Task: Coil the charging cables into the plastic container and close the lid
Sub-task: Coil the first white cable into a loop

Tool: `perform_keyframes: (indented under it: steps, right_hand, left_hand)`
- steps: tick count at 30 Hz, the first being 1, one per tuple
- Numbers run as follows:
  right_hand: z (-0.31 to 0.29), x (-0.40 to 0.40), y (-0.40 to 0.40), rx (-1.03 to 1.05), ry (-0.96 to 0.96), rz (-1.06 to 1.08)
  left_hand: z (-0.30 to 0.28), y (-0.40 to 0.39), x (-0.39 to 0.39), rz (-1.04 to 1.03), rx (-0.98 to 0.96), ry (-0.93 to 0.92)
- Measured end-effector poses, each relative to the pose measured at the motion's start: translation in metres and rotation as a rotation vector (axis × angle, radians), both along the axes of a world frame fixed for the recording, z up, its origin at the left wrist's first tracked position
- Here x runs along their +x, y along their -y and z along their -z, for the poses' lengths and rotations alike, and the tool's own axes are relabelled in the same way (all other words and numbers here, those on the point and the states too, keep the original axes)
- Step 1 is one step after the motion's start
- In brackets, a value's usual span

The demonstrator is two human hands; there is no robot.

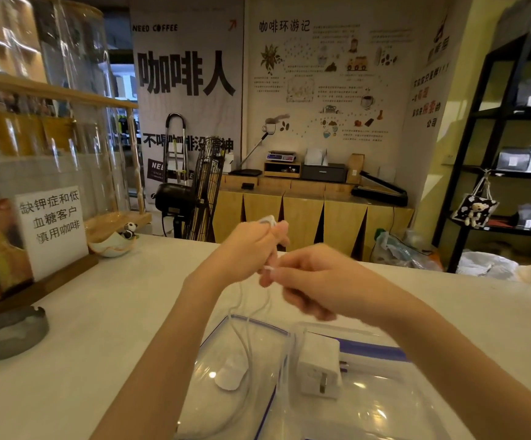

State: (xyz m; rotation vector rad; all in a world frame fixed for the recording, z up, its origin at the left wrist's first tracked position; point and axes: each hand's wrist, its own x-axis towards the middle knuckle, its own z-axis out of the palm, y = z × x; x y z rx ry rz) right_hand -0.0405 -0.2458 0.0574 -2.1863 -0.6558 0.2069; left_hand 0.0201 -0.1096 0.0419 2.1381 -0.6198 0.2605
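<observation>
While both hands pinch the white cable (247,315) overhead, its slack hangs, seemingly, into the container (369,404) directly below.

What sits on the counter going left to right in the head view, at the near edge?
Ashtray → white puck-shaped charger under the clear lid → white plug adapter in the plastic container. Both hands, left hand and right hand, hold the cable above them.

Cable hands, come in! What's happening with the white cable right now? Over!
Left hand and right hand both pinching the white cable, raised over the table. Cable loops hang into the plastic container. White charger there. Nothing blocking.
</observation>
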Motion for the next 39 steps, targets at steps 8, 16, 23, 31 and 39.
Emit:
perform_keyframes:
  steps: [8, 16, 23, 31, 39]
  right_hand:
    - [-0.005, 0.007, 0.040, -0.023, 0.776, 0.138]
    - [0.022, 0.003, 0.038, 0.169, 0.714, 0.224]
    - [0.023, 0.007, 0.044, 0.170, 0.719, 0.197]
    - [0.017, 0.015, 0.050, 0.404, 0.649, 0.376]
    - [0.011, 0.020, 0.069, 0.672, 0.392, 0.395]
  left_hand:
    - [-0.015, 0.007, -0.021, 0.521, -0.074, -0.539]
    - [-0.015, 0.021, -0.025, 0.850, -0.318, -0.746]
    - [-0.019, 0.035, -0.041, 0.365, -0.326, -0.457]
    - [-0.006, 0.048, -0.035, 0.106, -0.242, 0.141]
    - [-0.002, 0.053, -0.039, 0.073, -0.002, 0.222]
